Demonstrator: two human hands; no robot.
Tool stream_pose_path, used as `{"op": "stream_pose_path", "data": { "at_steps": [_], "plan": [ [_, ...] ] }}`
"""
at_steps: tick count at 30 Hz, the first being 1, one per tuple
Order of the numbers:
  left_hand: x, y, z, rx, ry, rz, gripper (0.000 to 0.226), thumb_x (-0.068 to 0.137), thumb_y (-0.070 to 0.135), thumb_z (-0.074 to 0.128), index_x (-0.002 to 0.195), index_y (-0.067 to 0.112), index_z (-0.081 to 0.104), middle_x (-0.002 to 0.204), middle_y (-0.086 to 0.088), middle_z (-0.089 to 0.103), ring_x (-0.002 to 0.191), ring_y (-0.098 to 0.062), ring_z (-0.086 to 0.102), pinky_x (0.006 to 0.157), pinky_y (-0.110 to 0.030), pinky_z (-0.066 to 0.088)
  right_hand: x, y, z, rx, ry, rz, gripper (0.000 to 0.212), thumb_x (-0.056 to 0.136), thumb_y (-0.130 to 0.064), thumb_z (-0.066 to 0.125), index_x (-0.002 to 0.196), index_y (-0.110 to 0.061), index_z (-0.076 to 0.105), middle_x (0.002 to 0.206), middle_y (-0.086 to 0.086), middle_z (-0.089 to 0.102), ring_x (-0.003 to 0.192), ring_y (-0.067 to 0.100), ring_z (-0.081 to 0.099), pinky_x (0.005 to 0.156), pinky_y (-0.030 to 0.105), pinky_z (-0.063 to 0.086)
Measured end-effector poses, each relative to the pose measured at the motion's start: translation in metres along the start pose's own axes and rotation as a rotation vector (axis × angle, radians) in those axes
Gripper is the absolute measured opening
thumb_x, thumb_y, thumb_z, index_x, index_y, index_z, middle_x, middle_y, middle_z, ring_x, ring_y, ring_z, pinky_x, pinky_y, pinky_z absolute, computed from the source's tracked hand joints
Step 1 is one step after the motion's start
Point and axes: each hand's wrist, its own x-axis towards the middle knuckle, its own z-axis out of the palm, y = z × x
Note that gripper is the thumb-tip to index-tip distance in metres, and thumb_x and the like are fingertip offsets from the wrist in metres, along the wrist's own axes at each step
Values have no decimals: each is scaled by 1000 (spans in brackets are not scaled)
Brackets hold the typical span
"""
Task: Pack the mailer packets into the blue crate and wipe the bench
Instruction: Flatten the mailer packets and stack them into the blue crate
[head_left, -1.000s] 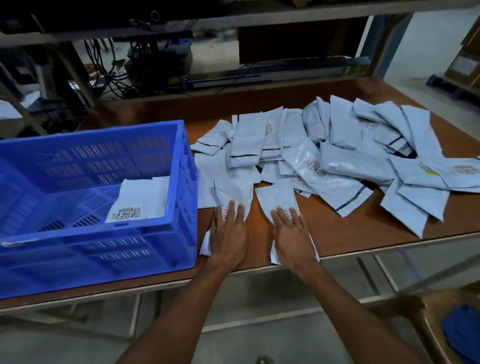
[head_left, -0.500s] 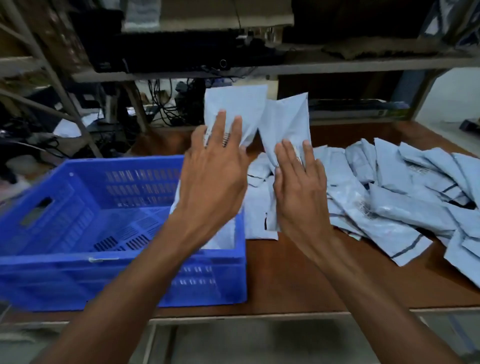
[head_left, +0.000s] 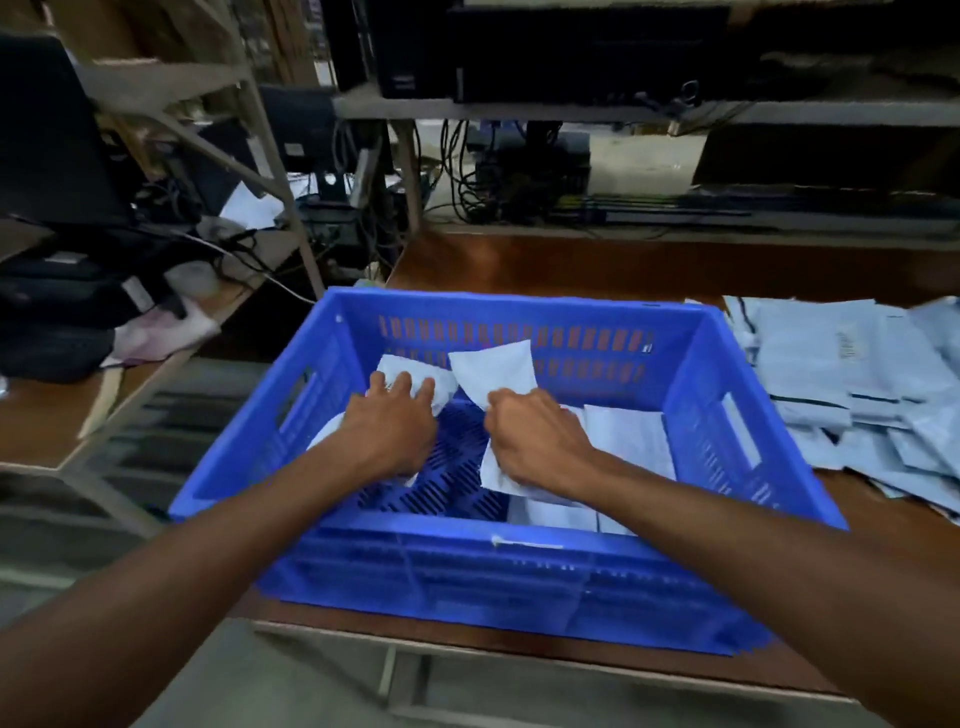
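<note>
- Left grip (head_left: 393, 434) has its fingers curled over the left packet (head_left: 445, 382), and the right grip (head_left: 535, 444) is clenched round the right packet (head_left: 493, 371). Both are low inside the blue crate (head_left: 519, 312).
- Looks like the drop-in step. Next up is probably just letting go, then reaching right.
- Big pile (head_left: 841, 374) of flat, floppy, pale mailers waits on the surface (head_left: 571, 265), right of the crate.

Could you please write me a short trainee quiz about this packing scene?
1. True or false: the left hand and right hand are both inside the blue plastic crate.
2. Where does the loose pile of pale grey plastic mailer packets lie? A: brown wooden bench, right of the crate. B: floor. C: upper shelf.
3. Fill in: each hand holds one ____.
Key: 1 true; 2 A; 3 mailer packet.
</note>
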Motion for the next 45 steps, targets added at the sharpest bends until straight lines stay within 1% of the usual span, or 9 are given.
{"op": "stream_pose_path", "data": {
  "at_steps": [4, 8, 10, 15, 27, 31, 36, 40, 45],
  "plan": [
    [28, -18, 23, 65, -257, 121, 56, 101, 31, 34, 154, 21, 20, 161, -12, 12, 143, -44, 16, 112, -57, 26, 35, -20, 28, -43, -216, 54, 5, 92, -13, 47, 90, -10, 49, 114, 19, 60, 110, 42, 53, 72, 40, 35],
    [40, -20, 24, 80, -548, 199, 67, 98, 51, 25, 158, 24, 13, 164, -12, 14, 145, -33, 27, 112, -43, 30, 59, -29, 55, -175, -574, 2, 36, 99, -18, 38, 131, -15, 54, 137, 14, 52, 121, 37, 50, 98, 47, 41],
    [44, -27, 24, 71, -555, 204, 72, 100, 54, 32, 158, 16, 10, 163, -15, 16, 143, -33, 31, 102, -38, 34, 67, -22, 59, -152, -597, 10, 44, 100, -24, 33, 140, -10, 45, 150, 16, 40, 131, 37, 41, 105, 47, 35],
    [49, -36, 38, 146, -605, 319, 114, 82, 73, 56, 156, 25, -16, 158, -2, -33, 149, -35, -16, 119, -51, 10, 74, 14, 72, -302, -676, 1, 110, 81, -65, 58, 154, -30, -17, 161, 2, -26, 149, 33, -19, 118, 59, -4],
    [61, -43, 52, 174, -579, 240, 124, 76, 83, 52, 150, 25, -30, 158, -4, -33, 149, -36, -18, 119, -58, 10, 79, 25, 79, -338, -673, -38, 111, 79, -80, 49, 153, -31, -18, 161, 7, -25, 149, 40, -13, 117, 62, -5],
    [67, -27, 8, 127, -288, 251, 108, 84, 77, 46, 155, 26, -16, 164, -4, -18, 151, -36, -4, 116, -60, 21, 78, 38, 16, -319, -319, -164, 79, 92, -60, 51, 155, -23, 21, 163, 8, 19, 146, 34, 26, 117, 63, 12],
    [62, 61, -70, -219, 228, 369, 79, 91, 53, 57, 154, 19, 24, 159, -13, 25, 141, -36, 33, 110, -53, 35, 44, 109, -101, -85, 291, -141, 38, 92, -32, 58, 129, -22, 60, 129, 5, 64, 119, 27, 58, 102, 43, 45],
    [42, 171, -117, -408, 402, 497, 65, 90, 49, 60, 145, 21, 41, 146, -12, 44, 129, -36, 45, 104, -50, 41, -25, 211, -163, 96, 469, 32, 29, 89, -24, 60, 116, -18, 69, 113, 5, 72, 106, 20, 66, 97, 36, 51],
    [11, 320, -141, -376, 333, 550, 64, 91, 52, 54, 145, 22, 40, 146, -10, 44, 131, -36, 43, 103, -51, 41, -122, 341, -157, 88, 474, 296, 21, 90, -15, 60, 107, -12, 72, 109, 8, 73, 101, 24, 66, 91, 29, 49]
  ]
}}
